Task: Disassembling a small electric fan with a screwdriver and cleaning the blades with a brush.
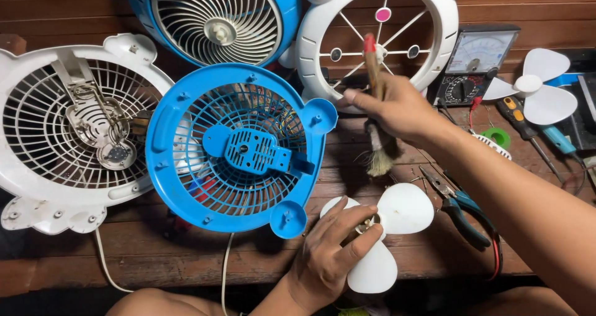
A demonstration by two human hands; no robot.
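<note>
Pinching the white fan blade (382, 238) at its hub on the worktop (186, 260), left hand (332, 251) steadies it—light, thin, likely brittle plastic—while right hand (397, 108) grips a small brush (375, 114) above.

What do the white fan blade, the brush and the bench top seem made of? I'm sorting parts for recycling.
White fan blade: likely plastic, smooth and evenly white, with moulded lobes. Brush: apparently a wooden handle with a red tip and pale, frayed bristles. Bench top: wood, reddish-brown planks with visible grain and seams.
</note>
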